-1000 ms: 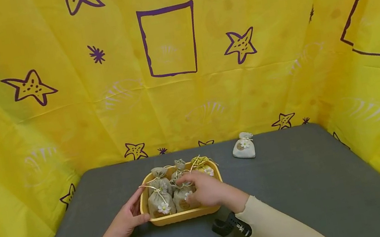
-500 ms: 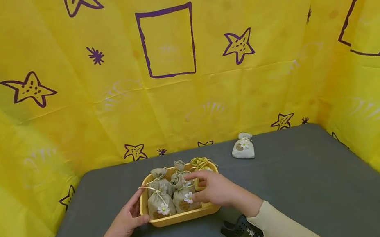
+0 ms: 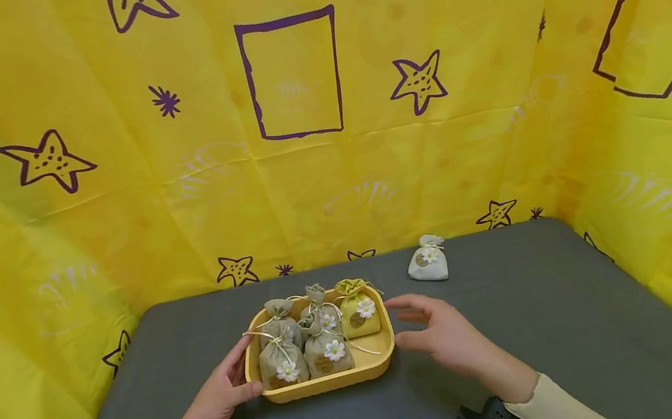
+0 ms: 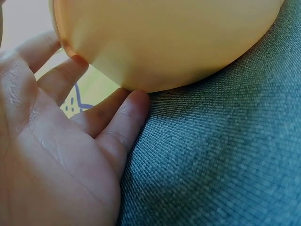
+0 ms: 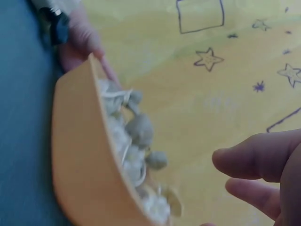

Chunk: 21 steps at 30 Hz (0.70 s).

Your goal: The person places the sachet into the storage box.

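Five sachets, perhaps, in one tray (image 3: pixel 337 383) — left hand (image 3: pixel 215 403) steadying it, right hand (image 3: pixel 445 335) spread.

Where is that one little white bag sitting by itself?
In the head view, the white bag lies on the grey table near the back, right of the yellow tray.
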{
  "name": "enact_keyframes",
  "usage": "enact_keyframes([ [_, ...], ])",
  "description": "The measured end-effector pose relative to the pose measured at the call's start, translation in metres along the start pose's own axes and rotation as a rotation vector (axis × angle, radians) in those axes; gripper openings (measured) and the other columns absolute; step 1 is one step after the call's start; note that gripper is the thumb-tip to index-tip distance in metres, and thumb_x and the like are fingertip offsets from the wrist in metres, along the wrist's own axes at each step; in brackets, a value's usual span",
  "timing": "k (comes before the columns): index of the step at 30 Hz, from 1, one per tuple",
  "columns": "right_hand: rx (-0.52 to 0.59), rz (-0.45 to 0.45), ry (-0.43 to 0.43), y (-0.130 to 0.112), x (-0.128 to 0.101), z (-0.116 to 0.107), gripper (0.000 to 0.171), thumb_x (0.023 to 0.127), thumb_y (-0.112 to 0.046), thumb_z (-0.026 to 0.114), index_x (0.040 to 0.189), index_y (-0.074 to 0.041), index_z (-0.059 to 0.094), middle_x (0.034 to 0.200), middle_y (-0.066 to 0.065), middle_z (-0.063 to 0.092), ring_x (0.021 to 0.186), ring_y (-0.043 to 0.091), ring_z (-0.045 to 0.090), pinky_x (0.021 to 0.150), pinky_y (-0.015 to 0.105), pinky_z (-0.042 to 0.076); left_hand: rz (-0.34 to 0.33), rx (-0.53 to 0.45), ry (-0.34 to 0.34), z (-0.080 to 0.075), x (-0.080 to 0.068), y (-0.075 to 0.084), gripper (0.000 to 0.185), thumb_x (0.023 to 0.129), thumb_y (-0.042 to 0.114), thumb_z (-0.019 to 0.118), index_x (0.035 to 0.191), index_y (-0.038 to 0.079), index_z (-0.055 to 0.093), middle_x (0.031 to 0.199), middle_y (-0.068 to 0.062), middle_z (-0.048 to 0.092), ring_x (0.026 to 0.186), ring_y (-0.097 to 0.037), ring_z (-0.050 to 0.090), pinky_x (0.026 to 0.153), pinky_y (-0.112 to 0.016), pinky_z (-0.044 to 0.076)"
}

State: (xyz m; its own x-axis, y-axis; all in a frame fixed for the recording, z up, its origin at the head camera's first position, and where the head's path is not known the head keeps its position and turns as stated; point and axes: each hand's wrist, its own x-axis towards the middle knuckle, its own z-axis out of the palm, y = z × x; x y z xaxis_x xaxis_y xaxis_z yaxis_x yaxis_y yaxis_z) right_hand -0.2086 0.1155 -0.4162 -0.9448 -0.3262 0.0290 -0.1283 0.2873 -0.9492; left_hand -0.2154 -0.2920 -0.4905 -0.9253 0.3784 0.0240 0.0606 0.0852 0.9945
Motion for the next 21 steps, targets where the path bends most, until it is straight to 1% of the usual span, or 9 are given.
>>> enact_keyframes([
  [4, -0.047, 0.018, 0.061, 0.014, -0.01, -0.015, 0.049, 0.087, -0.017, 0.078, 0.133, -0.021, 0.063, 0.143, 0.007, 0.052, 0.13, 0.037, 0.048, 0.093, 0.05, 0.05, -0.017, 0.01, 0.007, 0.0, 0.0, 0.001, 0.091, 0.094, 0.013, 0.071, 0.158, -0.002, 0.008, 0.163, -0.022, 0.002, 0.147, -0.037, 0.004, 0.1, -0.014, 0.032],
  [7, -0.061, 0.034, 0.107, 0.024, -0.017, -0.026, 0.049, 0.087, -0.016, 0.078, 0.133, -0.02, 0.063, 0.142, 0.007, 0.053, 0.129, 0.038, 0.049, 0.092, 0.05, 0.05, -0.033, 0.017, 0.012, 0.0, 0.0, 0.002, 0.091, 0.095, 0.013, 0.071, 0.158, -0.001, 0.008, 0.164, -0.021, 0.002, 0.147, -0.037, 0.004, 0.1, -0.014, 0.032],
  [10, -0.063, 0.058, 0.14, 0.032, -0.023, -0.038, 0.05, 0.087, -0.015, 0.078, 0.134, -0.016, 0.062, 0.142, 0.011, 0.052, 0.129, 0.04, 0.049, 0.09, 0.049, 0.052, -0.034, 0.017, 0.008, 0.0, 0.002, 0.001, 0.091, 0.095, 0.014, 0.071, 0.158, -0.001, 0.007, 0.164, -0.021, 0.001, 0.147, -0.037, 0.004, 0.1, -0.014, 0.032],
  [13, -0.03, 0.089, 0.168, 0.042, -0.028, -0.048, 0.052, 0.087, -0.011, 0.077, 0.136, -0.012, 0.061, 0.144, 0.016, 0.05, 0.13, 0.042, 0.047, 0.086, 0.046, 0.054, -0.03, 0.013, 0.012, 0.0, 0.003, 0.0, 0.092, 0.094, 0.014, 0.072, 0.158, -0.001, 0.008, 0.164, -0.021, 0.002, 0.147, -0.035, 0.004, 0.101, -0.014, 0.031],
  [16, 0.032, 0.114, 0.194, 0.053, -0.032, -0.057, 0.053, 0.088, -0.006, 0.075, 0.138, -0.007, 0.058, 0.146, 0.024, 0.045, 0.132, 0.046, 0.042, 0.082, 0.045, 0.056, -0.028, -0.003, 0.013, -0.001, 0.003, -0.002, 0.093, 0.093, 0.014, 0.072, 0.158, -0.001, 0.007, 0.164, -0.019, 0.003, 0.147, -0.033, 0.005, 0.101, -0.014, 0.031],
  [21, 0.145, 0.161, 0.22, 0.07, -0.038, -0.071, 0.058, 0.09, -0.002, 0.071, 0.144, 0.001, 0.048, 0.149, 0.031, 0.035, 0.135, 0.05, 0.036, 0.083, 0.045, 0.056, -0.021, -0.013, 0.014, -0.002, 0.002, -0.004, 0.094, 0.093, 0.013, 0.073, 0.158, -0.001, 0.006, 0.164, -0.02, 0.002, 0.147, -0.033, 0.004, 0.1, -0.014, 0.032],
])
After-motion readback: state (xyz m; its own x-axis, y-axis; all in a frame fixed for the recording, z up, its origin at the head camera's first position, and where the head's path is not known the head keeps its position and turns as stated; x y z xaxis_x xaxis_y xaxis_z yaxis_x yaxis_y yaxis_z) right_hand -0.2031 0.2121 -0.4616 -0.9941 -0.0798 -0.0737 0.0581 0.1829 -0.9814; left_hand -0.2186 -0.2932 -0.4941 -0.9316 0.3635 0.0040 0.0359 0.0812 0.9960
